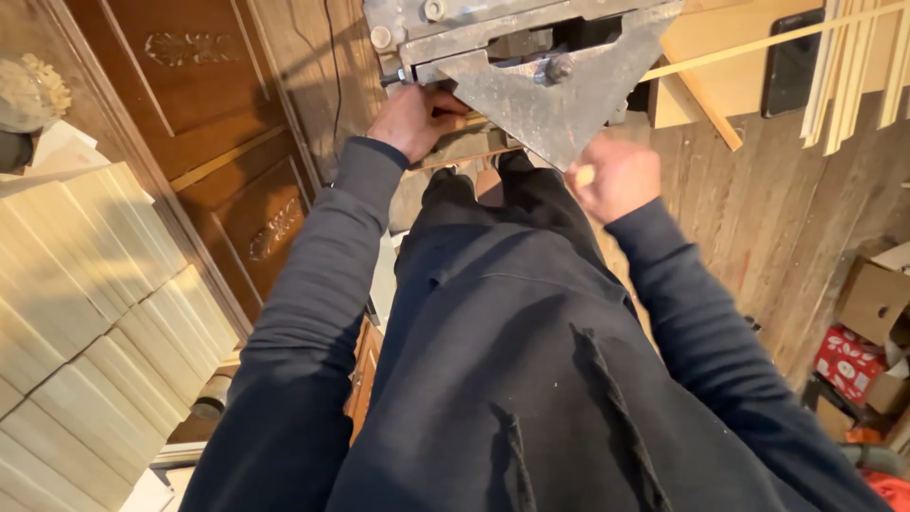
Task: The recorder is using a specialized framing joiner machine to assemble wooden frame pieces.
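**Feeding a thin strip at the metal machine**

The person stands over a grey metal machine and works with both hands at its lower edge. The left hand is curled shut around the near end of a wooden piece that lies under the machine's triangular guard; the fingers wrap the front edge, thumb side toward the guard. The right hand, somewhat blurred, is closed in a fist on the end of a pale thin strip, whose tip shows at the knuckles; the strip appears to run up and away from that grip, past the guard's right corner and across a pale board.

As a judgement of progress: the work looks to be in its middle. Far out to the left of the left grip stand stacks of pale cut blocks, many already stacked. Beyond the right grip, more thin strips lean in a bundle beside a dark phone. Whether those are finished or waiting cannot be told. The piece under the guard is mostly hidden, so how far it has gone through is unclear.

Cardboard boxes sit on the plank floor, low and right of the right grip.
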